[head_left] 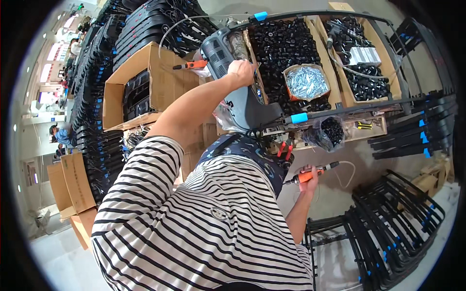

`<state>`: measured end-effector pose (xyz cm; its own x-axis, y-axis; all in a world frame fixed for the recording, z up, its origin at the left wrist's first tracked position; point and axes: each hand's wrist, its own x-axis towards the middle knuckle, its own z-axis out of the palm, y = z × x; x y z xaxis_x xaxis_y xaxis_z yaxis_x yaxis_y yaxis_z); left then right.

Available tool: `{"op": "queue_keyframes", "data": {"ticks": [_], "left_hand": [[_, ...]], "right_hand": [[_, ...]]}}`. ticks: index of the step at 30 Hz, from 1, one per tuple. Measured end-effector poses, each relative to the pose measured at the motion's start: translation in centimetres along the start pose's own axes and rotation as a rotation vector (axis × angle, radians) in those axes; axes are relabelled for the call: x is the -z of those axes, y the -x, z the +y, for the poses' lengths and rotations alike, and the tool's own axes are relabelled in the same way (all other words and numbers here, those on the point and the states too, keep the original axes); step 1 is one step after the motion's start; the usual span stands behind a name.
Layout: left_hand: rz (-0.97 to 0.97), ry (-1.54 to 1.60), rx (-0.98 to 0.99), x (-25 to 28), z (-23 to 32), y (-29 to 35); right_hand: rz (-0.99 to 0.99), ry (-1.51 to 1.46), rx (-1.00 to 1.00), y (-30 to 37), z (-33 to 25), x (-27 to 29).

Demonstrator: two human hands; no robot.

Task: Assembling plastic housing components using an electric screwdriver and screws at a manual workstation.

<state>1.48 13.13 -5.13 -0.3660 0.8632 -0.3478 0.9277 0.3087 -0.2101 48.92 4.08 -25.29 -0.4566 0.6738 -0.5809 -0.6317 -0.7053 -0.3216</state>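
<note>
My left hand (241,72) reaches forward over a dark grey plastic housing (250,109) with a vented end. Its fingers are pressed together at the inner edge; whatever they pinch is hidden. The housing sits at the left end of a black tubular frame (340,112) with blue tape on its bars. Low at my right side, my right hand (308,178) is wrapped around an orange-and-black power screwdriver (318,171), its bit pointing left toward my body and a pale cord or hose trailing from its rear. Red-handled pliers (286,150) are near my waist.
Inside the frame's outline are a carton of small black plastic parts (276,43), an open box of silver screws (307,82) and a carton of mixed hardware (369,87). Another orange screwdriver (194,64) lies left of the housing. Black frames (388,228) are stacked at lower right.
</note>
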Motion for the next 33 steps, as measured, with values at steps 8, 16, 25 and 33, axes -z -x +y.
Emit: {"op": "queue_keyframes", "data": {"ticks": [8, 16, 25, 33], "left_hand": [[0.037, 0.056, -0.088, -0.4, -1.1, 0.3], [0.069, 0.219, -0.134, -0.6, -0.3, -0.8], [0.426, 0.600, 0.139, -1.3, -4.9, 3.4], [0.025, 0.866, 0.398, -30.2, -7.3, 10.1]], "right_hand": [[0.192, -0.166, 0.202, -2.5, -2.2, -7.6], [0.372, 0.208, 0.103, -3.2, 2.4, -9.9], [0.166, 0.362, -0.005, -2.3, 2.3, -13.5], [0.309, 0.524, -0.135, -2.4, 1.1, -13.0]]}}
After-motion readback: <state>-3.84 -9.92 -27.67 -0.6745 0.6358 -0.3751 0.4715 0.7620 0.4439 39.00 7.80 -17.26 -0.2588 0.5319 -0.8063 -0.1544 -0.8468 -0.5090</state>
